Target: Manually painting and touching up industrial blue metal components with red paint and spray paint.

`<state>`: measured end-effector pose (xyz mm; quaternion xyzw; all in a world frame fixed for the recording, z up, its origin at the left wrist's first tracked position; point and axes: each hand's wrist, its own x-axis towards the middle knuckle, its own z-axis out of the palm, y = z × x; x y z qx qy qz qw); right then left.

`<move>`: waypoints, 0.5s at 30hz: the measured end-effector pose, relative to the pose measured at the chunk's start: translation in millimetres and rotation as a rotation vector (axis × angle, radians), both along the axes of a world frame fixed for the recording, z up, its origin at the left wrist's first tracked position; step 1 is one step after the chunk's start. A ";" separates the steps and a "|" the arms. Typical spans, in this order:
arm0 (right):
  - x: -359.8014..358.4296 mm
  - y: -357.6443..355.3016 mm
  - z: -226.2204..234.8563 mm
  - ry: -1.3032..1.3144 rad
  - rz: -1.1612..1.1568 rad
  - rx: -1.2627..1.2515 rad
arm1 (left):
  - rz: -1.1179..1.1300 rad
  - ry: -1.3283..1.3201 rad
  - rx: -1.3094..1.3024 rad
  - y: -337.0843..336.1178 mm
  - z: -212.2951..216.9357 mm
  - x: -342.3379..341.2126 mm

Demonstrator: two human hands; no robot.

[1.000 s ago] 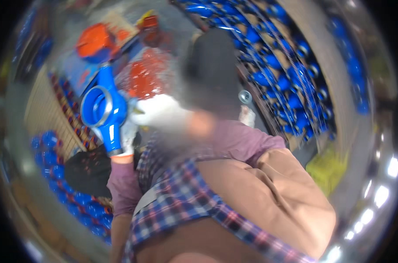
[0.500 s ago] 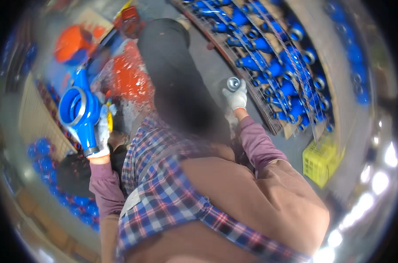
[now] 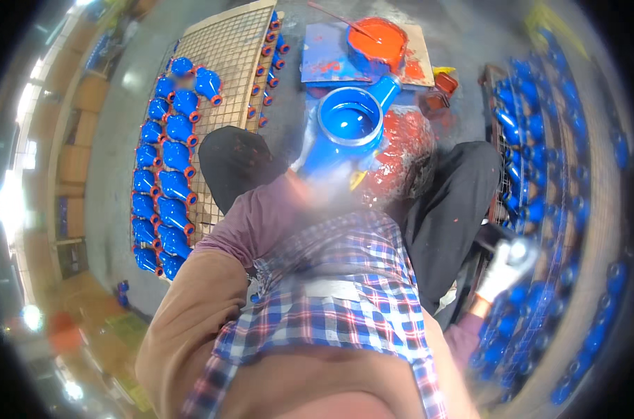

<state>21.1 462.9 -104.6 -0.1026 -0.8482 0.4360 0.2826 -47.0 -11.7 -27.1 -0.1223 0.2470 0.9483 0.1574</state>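
Note:
My left hand [image 3: 329, 187], gloved and smeared by motion, grips a blue valve body [image 3: 334, 155] in front of me, between my knees. Its wide round opening faces up, and its narrow neck points to the far right. Something small and yellow [image 3: 359, 180] shows beside that hand. Out to the right, past my knee, my right hand [image 3: 500, 271] wears a white glove. It is closed on a round grey metal piece [image 3: 523, 253], which is blurred. This hand is over the edge of the rack of blue valve bodies [image 3: 532, 209].
A tub of orange-red paint [image 3: 398, 43] with a stick in it stands ahead on a stained board [image 3: 317, 50]. Nearer lies a red-splattered mound [image 3: 411, 143]. On the left, a wire rack [image 3: 222, 63] carries several blue valve bodies [image 3: 179, 129] with red ends.
My view has swung left. The blue valve body, held in my left hand, has come in front of me, near the paint tub. My right hand, with the metal piece, is now over the right-hand rack.

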 end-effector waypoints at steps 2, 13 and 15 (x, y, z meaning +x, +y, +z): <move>-20.7 0.5 76.8 0.243 -0.049 -0.279 | -0.226 0.308 0.250 -3.0 -8.6 2.3; -58.9 -214.7 159.9 0.146 0.876 -0.285 | 0.011 0.337 -0.526 11.2 -6.4 2.9; -58.2 -240.8 159.9 -0.177 1.071 -0.609 | 0.032 0.345 -0.658 10.6 -7.7 0.5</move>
